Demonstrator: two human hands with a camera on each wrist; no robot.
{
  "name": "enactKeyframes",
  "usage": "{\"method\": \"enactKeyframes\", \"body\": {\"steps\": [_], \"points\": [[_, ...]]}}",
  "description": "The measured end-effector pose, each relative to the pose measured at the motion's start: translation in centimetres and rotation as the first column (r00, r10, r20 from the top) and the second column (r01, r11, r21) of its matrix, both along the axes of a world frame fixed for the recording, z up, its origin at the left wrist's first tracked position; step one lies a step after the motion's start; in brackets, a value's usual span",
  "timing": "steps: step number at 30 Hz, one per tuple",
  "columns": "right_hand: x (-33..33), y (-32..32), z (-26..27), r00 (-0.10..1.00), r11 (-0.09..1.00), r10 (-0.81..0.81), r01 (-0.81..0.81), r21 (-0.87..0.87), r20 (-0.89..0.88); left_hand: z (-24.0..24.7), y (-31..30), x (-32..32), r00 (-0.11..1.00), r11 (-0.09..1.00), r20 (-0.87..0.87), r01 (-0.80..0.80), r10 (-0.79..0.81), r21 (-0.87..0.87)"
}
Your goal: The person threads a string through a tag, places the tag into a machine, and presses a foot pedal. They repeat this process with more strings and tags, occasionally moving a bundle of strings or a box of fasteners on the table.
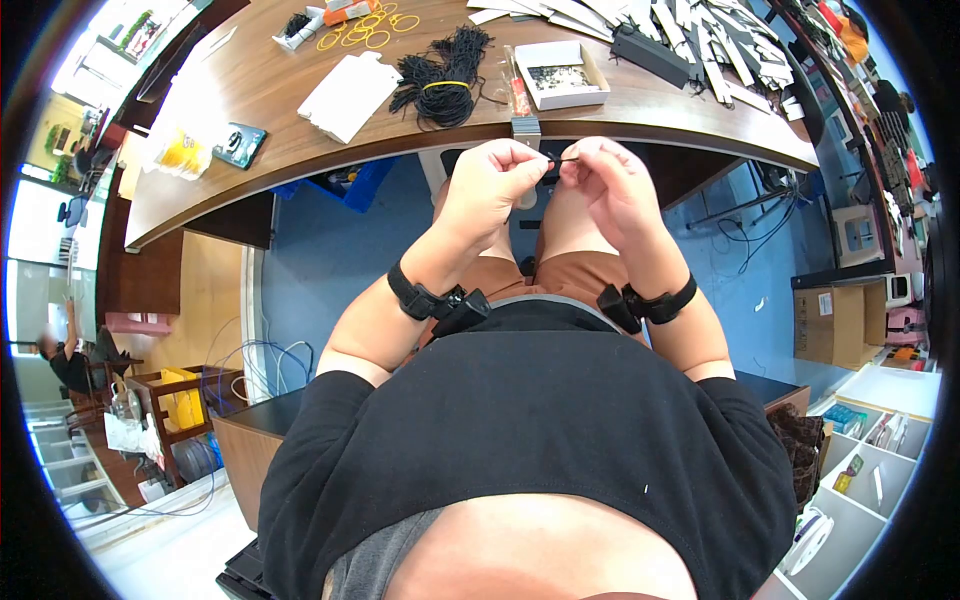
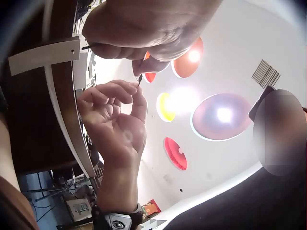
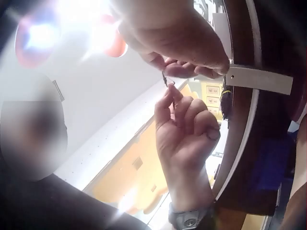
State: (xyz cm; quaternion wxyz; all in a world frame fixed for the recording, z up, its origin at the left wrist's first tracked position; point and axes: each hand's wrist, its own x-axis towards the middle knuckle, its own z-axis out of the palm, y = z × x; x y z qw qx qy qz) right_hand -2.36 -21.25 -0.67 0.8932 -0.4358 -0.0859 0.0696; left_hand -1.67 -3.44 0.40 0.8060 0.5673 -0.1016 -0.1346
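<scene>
A thin black cord [image 1: 568, 160] runs across the small gap between my two hands, above my lap and just in front of the table edge. My left hand [image 1: 489, 187] pinches it between thumb and forefinger. From the other side my right hand [image 1: 618, 192] pinches it too, fingertips close to the left ones. The right wrist view shows a small dark loop or knot in the cord [image 3: 166, 79] between the fingertips; most of its length is hidden by the fingers. Just beyond the hands, a pale strip with a small hole [image 2: 45, 58] juts over the table edge.
On the table [image 1: 270, 110] lie a bundle of black cords [image 1: 443, 80] with a yellow band, a white box [image 1: 348, 97], an open white box of small pieces [image 1: 562, 78], a black box [image 1: 650, 55], many white strips [image 1: 715, 45], yellow rings [image 1: 372, 30] and a phone [image 1: 240, 145].
</scene>
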Motion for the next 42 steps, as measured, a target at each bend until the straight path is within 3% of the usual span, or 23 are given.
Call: {"method": "enactKeyframes", "body": {"steps": [1, 6, 7, 9, 12, 15, 16, 20, 23, 25, 27, 29, 31, 32, 35, 36, 37, 39, 42], "points": [[0.2, 0.0, 0.2, 0.995, 0.992, -0.082, 0.087, -0.093, 0.063, -0.1, 0.1, 0.1, 1.000, 1.000, -0.006, 0.012, -0.012, 0.002], [0.0, 0.3, 2.3, 0.954, 0.876, 0.075, 0.076, -0.477, 0.290, 0.3, 0.6, 0.3, 0.998, 0.999, -0.030, 0.050, -0.050, 0.004], [0.0, 0.4, 2.7, 0.864, 0.717, 0.103, 0.279, -0.639, 0.493, 0.4, 0.7, 0.2, 0.997, 0.998, -0.037, 0.065, -0.065, -0.011], [-0.3, 0.9, 2.7, 0.911, 0.707, 0.021, 0.277, -0.650, 0.411, 0.2, 0.5, 0.2, 0.998, 0.999, -0.041, 0.053, -0.054, -0.013], [-0.2, 0.4, 3.0, 0.896, 0.643, 0.046, 0.311, -0.700, 0.441, 0.3, 0.4, 0.0, 0.999, 0.999, -0.025, 0.034, -0.034, -0.014], [0.1, -0.2, 2.4, 0.961, 0.796, 0.029, 0.144, -0.588, 0.275, 0.4, 0.3, -0.1, 0.999, 0.999, -0.023, 0.039, -0.039, -0.004], [0.0, -0.3, 2.6, 0.971, 0.796, 0.042, 0.111, -0.596, 0.237, 0.4, 0.3, 0.0, 0.999, 0.999, -0.025, 0.044, -0.044, 0.000], [1.2, -1.9, 1.3, 0.993, 0.942, -0.003, 0.044, -0.334, 0.122, 0.1, 1.0, 0.5, 0.999, 0.999, -0.010, 0.031, -0.031, 0.024], [1.3, -2.0, 1.3, 0.988, 0.920, 0.002, 0.058, -0.388, 0.154, 0.1, 1.3, 0.6, 1.000, 0.999, -0.006, 0.026, -0.026, 0.039], [0.5, -0.2, 2.6, 0.979, 0.853, 0.027, 0.082, -0.516, 0.201, -0.2, 1.2, 0.7, 1.000, 0.999, -0.010, 0.023, -0.023, 0.047], [0.3, 0.4, 2.2, 0.969, 0.845, 0.119, 0.016, -0.535, 0.216, 0.0, 1.0, 0.6, 1.000, 0.996, -0.006, 0.015, -0.015, 0.088], [0.7, 0.3, 1.2, 0.973, 0.804, 0.032, 0.111, -0.585, 0.229, -0.4, 1.0, 0.8, 0.999, 0.995, 0.041, -0.011, 0.006, 0.103], [1.0, -0.2, 1.0, 0.982, 0.858, -0.064, 0.146, -0.493, 0.179, -1.1, 0.9, 1.0, 0.991, 0.995, 0.128, -0.048, 0.037, 0.087], [1.2, -0.6, 0.6, 0.982, 0.878, -0.094, 0.159, -0.452, 0.163, -1.0, 1.7, 1.1, 1.000, 0.994, 0.007, -0.019, 0.019, 0.108], [1.5, -1.6, -0.9, 0.984, 0.856, -0.111, 0.165, -0.490, 0.136, -2.0, 2.8, 1.7, 0.998, 0.975, -0.049, -0.027, 0.038, 0.221], [1.6, -1.7, -1.5, 0.981, 0.793, -0.112, 0.184, -0.580, 0.157, -2.0, 3.0, 1.7, 0.996, 0.984, -0.092, 0.020, -0.004, 0.175], [1.8, -1.8, -1.9, 0.961, 0.569, -0.069, 0.260, -0.780, 0.269, -1.9, 2.8, 1.8, 0.998, 0.978, -0.060, 0.025, -0.013, 0.209], [1.3, -1.4, -1.6, 0.839, 0.281, 0.094, 0.495, -0.823, 0.536, -1.9, 2.3, 2.0, 0.999, 0.960, 0.000, 0.032, -0.033, 0.279], [0.7, 0.8, -0.1, 0.908, 0.560, 0.077, 0.303, -0.771, 0.412, -3.0, 2.0, 2.7, 0.986, 0.956, -0.092, 0.160, -0.141, 0.246]]}}
